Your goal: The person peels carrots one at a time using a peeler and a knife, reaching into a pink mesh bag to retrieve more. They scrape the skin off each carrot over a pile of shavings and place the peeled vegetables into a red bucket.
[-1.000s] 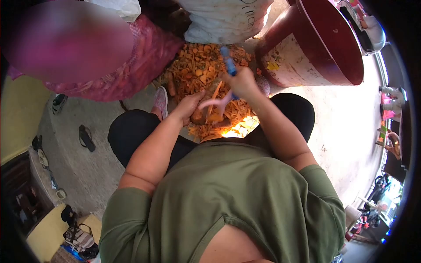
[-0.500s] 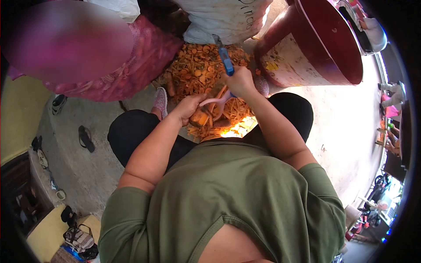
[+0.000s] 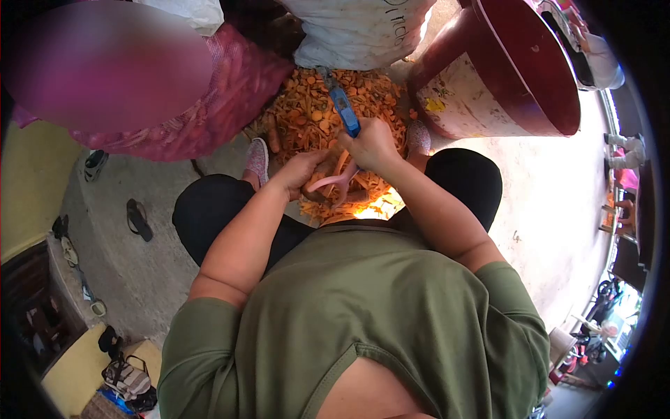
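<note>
My left hand (image 3: 305,172) is closed around a carrot (image 3: 315,196), mostly covered by the fingers and the tool. In my closed right hand (image 3: 371,143) is a Y-shaped peeler, its pink forked head (image 3: 333,183) lying over the carrot. A blue handle (image 3: 345,112) with a grey metal end sticks out beyond the same fist; the grip hides whether it is one piece with the pink head. Below both hands spreads a heap of orange peelings and round carrot slices (image 3: 314,98). Another carrot (image 3: 273,136) lies at the heap's left side.
A pink mesh sack of carrots (image 3: 237,91) stands at upper left, a white sack (image 3: 356,35) beyond the heap. At upper right is a dark red bucket (image 3: 481,77). A loose sandal (image 3: 138,220) lies on the concrete floor (image 3: 153,272). People are at the far right edge.
My right hand has moved left and slightly toward my body with the peeler. The pink head has slid left and down over the carrot, and the blue handle has shifted left.
</note>
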`<control>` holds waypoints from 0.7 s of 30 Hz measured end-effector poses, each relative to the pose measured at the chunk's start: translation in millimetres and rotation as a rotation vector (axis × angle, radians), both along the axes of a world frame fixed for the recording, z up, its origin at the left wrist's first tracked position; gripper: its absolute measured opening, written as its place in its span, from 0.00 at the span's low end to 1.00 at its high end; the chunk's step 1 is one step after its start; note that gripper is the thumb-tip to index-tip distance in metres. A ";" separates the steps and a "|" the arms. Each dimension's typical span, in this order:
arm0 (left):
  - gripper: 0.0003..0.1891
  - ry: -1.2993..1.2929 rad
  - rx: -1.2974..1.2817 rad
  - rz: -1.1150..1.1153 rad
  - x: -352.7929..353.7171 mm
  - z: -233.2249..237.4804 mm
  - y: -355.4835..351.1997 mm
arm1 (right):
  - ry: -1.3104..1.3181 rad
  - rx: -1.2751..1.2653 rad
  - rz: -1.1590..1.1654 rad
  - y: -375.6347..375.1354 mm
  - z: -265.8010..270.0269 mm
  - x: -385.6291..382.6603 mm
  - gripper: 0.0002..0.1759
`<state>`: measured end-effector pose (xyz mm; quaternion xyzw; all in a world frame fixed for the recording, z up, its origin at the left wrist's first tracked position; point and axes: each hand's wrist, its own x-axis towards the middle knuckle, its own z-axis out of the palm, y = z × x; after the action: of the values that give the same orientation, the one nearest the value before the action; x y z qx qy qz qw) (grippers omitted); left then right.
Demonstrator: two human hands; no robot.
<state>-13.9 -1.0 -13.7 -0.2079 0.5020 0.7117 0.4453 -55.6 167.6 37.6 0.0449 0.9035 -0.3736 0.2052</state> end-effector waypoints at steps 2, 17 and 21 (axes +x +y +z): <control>0.20 0.087 0.048 -0.043 1.0 -10.0 -2.4 | -0.003 0.036 -0.064 10.2 -24.0 -15.5 0.18; 0.21 0.046 0.087 0.032 3.0 -10.4 0.5 | 0.020 0.015 -0.026 4.4 -21.3 -15.7 0.18; 0.20 0.071 0.155 0.016 3.9 1.4 -1.0 | 0.110 0.193 -0.297 51.9 -48.0 -57.4 0.18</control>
<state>-10.0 -2.0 -12.3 -0.1516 0.4590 0.7588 0.4364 -113.0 219.5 -10.4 0.1767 0.9285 -0.3132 0.0926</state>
